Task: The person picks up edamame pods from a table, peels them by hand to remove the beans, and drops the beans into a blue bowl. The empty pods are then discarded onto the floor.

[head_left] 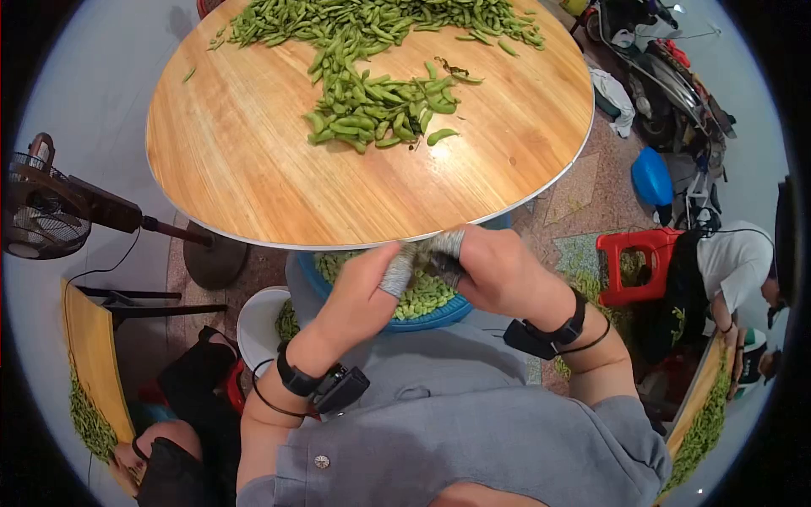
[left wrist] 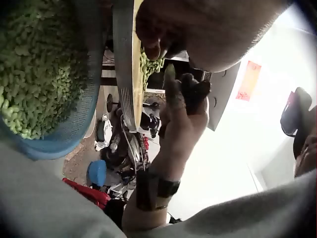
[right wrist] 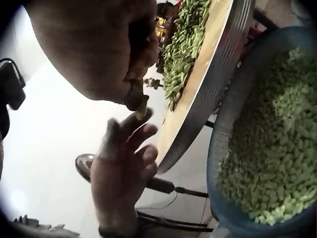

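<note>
Both hands meet in front of the round table's near edge, above a blue basket of shelled green beans. My right hand pinches a green bean pod, whose tip sticks up past the thumb in the left wrist view. My left hand is close against it, fingers loosely bent; its fingertip overlaps the pod's end in the right wrist view, with thumb and forefinger apart. Grey wrapping covers digits on both hands. The head view blurs the fingertips.
Many unshelled pods lie on the wooden table. A white bucket stands left of the basket. A fan is at left, a red stool and a blue container at right. Other people sit at side tables.
</note>
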{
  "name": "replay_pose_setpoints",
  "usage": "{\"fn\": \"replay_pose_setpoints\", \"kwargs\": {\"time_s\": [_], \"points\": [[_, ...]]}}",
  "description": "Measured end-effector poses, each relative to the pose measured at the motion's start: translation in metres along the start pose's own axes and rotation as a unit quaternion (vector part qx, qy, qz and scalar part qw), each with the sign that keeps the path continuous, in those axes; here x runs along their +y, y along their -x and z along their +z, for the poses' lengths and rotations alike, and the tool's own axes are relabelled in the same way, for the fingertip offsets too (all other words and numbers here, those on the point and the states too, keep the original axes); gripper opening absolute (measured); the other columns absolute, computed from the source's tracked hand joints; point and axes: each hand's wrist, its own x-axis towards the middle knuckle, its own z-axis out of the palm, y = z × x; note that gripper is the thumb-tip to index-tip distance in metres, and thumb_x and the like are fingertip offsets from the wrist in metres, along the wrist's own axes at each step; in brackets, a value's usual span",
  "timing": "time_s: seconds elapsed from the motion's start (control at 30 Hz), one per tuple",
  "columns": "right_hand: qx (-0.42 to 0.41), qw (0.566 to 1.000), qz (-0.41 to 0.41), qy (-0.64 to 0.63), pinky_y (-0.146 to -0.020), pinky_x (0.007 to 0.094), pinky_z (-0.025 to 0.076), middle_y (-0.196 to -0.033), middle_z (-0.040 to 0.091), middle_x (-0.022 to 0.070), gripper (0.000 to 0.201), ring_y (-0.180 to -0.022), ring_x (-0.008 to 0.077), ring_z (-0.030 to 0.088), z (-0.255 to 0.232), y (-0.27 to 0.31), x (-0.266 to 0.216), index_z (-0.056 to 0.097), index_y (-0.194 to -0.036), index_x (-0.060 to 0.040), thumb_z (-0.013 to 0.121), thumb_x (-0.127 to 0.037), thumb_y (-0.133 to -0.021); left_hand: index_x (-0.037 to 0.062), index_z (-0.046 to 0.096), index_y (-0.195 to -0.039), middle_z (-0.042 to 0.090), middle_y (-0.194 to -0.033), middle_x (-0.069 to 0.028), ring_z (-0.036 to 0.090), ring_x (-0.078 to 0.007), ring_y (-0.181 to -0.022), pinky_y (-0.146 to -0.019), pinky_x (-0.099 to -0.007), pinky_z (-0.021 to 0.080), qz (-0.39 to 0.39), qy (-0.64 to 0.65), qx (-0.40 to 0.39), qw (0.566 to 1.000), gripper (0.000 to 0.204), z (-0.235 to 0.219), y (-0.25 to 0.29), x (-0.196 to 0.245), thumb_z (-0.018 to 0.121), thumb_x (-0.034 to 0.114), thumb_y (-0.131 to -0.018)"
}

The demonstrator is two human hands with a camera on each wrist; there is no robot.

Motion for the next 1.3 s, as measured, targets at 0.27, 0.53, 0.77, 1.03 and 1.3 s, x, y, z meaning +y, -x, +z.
{"fn": "replay_pose_setpoints", "kwargs": {"time_s": [0.27, 0.53, 0.77, 1.03, 1.3], "points": [[-0.032, 0.948, 0.182, -0.259, -0.070, 0.0337, 0.050, -0.090, 0.060, 0.0153, 0.040, -0.079, 0.0260, 0.061, 0.026, 0.021, -0.005, 0.048, -0.121, -0.0001, 0.052, -0.005, -0.082, 0.0046, 0.056, -0.109, 0.053, -0.074, 0.0035, 0.043, -0.0037, -0.057, -0.051, -0.0186, 0.034, -0.173, 0.360, -0.039, 0.916, 0.019, 0.008, 0.014, -0.010, 0.048, 0.011, -0.093], [-0.093, 0.892, 0.231, -0.377, -0.061, 0.0254, 0.044, -0.077, 0.056, 0.0013, 0.034, -0.067, 0.0101, 0.051, 0.034, 0.025, -0.008, 0.049, -0.122, -0.0025, 0.039, -0.006, -0.090, 0.0028, 0.057, -0.104, 0.058, -0.078, 0.0005, 0.049, -0.0053, -0.062, -0.053, -0.0216, 0.040, -0.129, 0.229, -0.017, 0.965, 0.015, 0.012, 0.018, -0.021, 0.051, 0.010, -0.092], [-0.071, 0.870, 0.253, -0.416, -0.050, 0.0201, 0.035, -0.072, 0.047, -0.0036, 0.035, -0.059, 0.0046, 0.041, 0.044, 0.029, -0.001, 0.047, -0.127, -0.0077, 0.040, -0.008, -0.092, 0.0023, 0.058, -0.095, 0.059, -0.073, 0.0000, 0.052, -0.0071, -0.060, -0.053, -0.0233, 0.042, 0.217, -0.288, 0.069, 0.930, 0.012, 0.015, 0.015, -0.043, 0.058, 0.013, -0.089], [-0.153, 0.606, 0.416, -0.660, -0.043, 0.0198, 0.029, -0.068, 0.039, -0.0045, 0.039, -0.051, 0.0040, 0.030, 0.030, 0.026, -0.012, 0.042, -0.129, -0.0170, 0.036, -0.007, -0.092, 0.0007, 0.057, -0.094, 0.058, -0.068, 0.0003, 0.051, -0.0069, -0.057, -0.054, -0.0244, 0.045, -0.225, 0.396, -0.059, 0.888, 0.021, 0.012, 0.026, -0.034, 0.067, 0.016, -0.086], [-0.125, 0.709, 0.402, -0.565, -0.045, 0.0214, 0.034, -0.070, 0.044, -0.0026, 0.034, -0.053, 0.0053, 0.038, 0.043, 0.029, -0.018, 0.044, -0.125, -0.0129, 0.038, -0.008, -0.092, 0.0009, 0.051, -0.092, 0.054, -0.081, -0.0171, 0.057, -0.0361, -0.075, -0.058, -0.0418, 0.048, 0.153, -0.423, 0.037, 0.893, 0.024, 0.017, 0.026, -0.040, 0.064, 0.002, -0.071]]}}
